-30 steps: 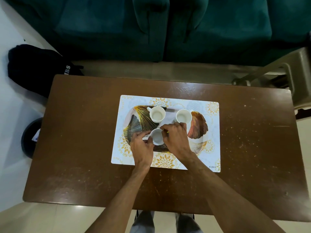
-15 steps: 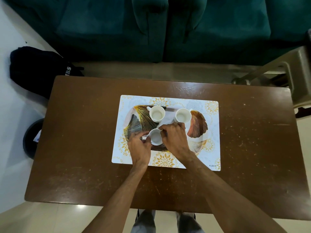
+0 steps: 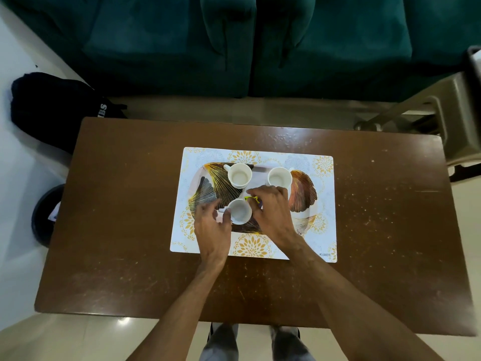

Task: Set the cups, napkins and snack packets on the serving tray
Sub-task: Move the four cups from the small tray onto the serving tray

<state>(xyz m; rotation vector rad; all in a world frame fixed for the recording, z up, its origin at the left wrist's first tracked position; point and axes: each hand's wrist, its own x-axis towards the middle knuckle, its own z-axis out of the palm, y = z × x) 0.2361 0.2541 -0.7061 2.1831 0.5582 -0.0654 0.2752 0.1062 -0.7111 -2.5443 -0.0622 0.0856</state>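
A leaf-patterned serving tray (image 3: pixel 303 194) lies on a white floral placemat (image 3: pixel 322 230). Three white cups stand on it: one at the far left (image 3: pixel 239 175), one at the far right (image 3: pixel 279 177), and a near one (image 3: pixel 239 211). My left hand (image 3: pixel 212 225) is just left of the near cup, fingers apart around its handle. My right hand (image 3: pixel 272 212) is to the right of that cup, fingertips pinching a small yellow snack packet (image 3: pixel 251 199), mostly hidden beneath them. A pale sheet (image 3: pixel 259 177), perhaps a napkin, lies between the far cups.
The placemat sits mid-way on a scratched brown table (image 3: pixel 117 230). A teal sofa (image 3: pixel 260 43) stands beyond it. There is a black bag (image 3: pixel 54 108) on the floor at left, a dark round bin (image 3: pixel 43 214) below it, and a grey plastic chair (image 3: pixel 447 110) at right.
My left hand's fingers have loosened from the near cup's handle and spread. My right hand has shifted slightly, and the yellow packet now shows under its fingertips.
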